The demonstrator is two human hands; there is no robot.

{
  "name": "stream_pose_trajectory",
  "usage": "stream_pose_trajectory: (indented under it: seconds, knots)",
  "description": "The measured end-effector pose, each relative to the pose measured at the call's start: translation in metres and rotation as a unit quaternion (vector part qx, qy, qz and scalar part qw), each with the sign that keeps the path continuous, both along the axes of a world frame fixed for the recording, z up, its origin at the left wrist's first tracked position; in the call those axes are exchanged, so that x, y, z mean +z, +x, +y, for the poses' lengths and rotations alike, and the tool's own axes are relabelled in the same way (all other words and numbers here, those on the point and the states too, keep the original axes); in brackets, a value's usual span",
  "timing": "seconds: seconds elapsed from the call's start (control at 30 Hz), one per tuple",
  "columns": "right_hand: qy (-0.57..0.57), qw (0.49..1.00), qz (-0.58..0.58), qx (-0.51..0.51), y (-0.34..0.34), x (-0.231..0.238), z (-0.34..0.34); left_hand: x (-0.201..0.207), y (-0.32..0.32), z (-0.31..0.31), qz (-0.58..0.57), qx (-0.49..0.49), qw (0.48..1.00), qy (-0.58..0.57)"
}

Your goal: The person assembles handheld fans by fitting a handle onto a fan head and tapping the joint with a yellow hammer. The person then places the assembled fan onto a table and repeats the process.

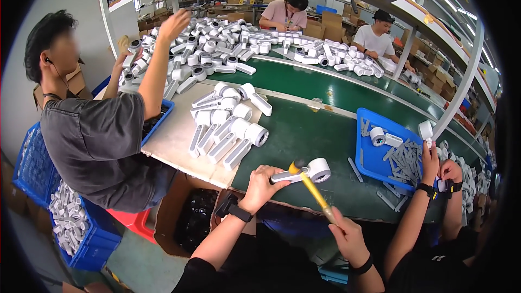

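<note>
My left hand (260,189) grips the handle end of a white handheld device (319,169) with a round, drum-shaped head and a grey strip along its handle. The device lies on its side at the green table's near edge, its head to the right. Closed round a yellow hammer handle (319,194), my right hand (350,239) comes in from the lower right. The hammer's black-and-yellow head (297,166) is over the device's handle; whether it touches cannot be made out. Just beyond my left hand, several similar devices (230,125) lie in rows on a pale board (168,144).
A blue tray (362,146) with grey strips and devices stands to the right, with loose strips (355,169) beside it. A co-worker's hands (434,165) hold a device there. Another person (97,125) sits at the left by a heap of devices (211,46). Two people work beyond.
</note>
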State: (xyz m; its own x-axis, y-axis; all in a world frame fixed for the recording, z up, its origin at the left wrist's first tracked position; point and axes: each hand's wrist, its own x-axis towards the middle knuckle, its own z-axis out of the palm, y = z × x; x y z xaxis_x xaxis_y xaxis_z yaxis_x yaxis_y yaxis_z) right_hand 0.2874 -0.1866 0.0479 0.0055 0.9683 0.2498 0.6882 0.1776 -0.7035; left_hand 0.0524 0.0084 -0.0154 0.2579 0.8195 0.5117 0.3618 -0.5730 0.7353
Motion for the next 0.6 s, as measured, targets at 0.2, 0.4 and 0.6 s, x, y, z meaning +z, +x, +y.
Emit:
stream_pose_trajectory:
  seconds: [0.2, 0.4, 0.6]
  knots:
    - [0.005, 0.999, -0.022, 0.028, -0.001, 0.017, 0.008, -0.011, -0.021, -0.006, 0.045, 0.051, 0.998, 0.002]
    - [0.012, 0.996, -0.052, 0.073, -0.017, 0.014, 0.017, -0.006, -0.021, -0.004, 0.064, 0.047, 0.997, -0.001]
    - [0.067, 0.995, 0.028, 0.063, -0.021, 0.018, 0.014, -0.007, -0.02, -0.004, 0.063, 0.055, 0.996, 0.018]
